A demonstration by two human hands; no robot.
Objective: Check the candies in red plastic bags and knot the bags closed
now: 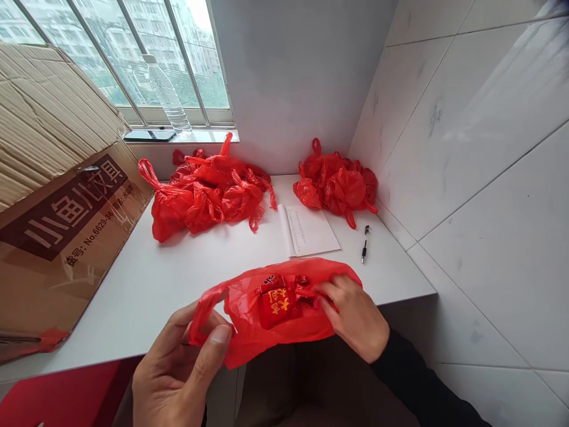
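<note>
A red plastic bag (249, 344) is held open above the near edge of the table. My left hand (178, 362) grips its left handle loop between thumb and fingers. Inside the bag's mouth lie several small red wrapped packets (276, 303), some printed with yellow characters. My right hand (355, 314) reaches into the bag from the right. Its thumb and fingers close on a small red packet (307, 292) there, partly covered by the fingertips.
Knotted red bags lie in a left pile (200, 201) and a right pile (340, 184). Between them is an open notebook (313, 231), with a pen (365, 244) to its right. A large cardboard box (66, 219) borders the left. A water bottle (166, 95) stands on the windowsill.
</note>
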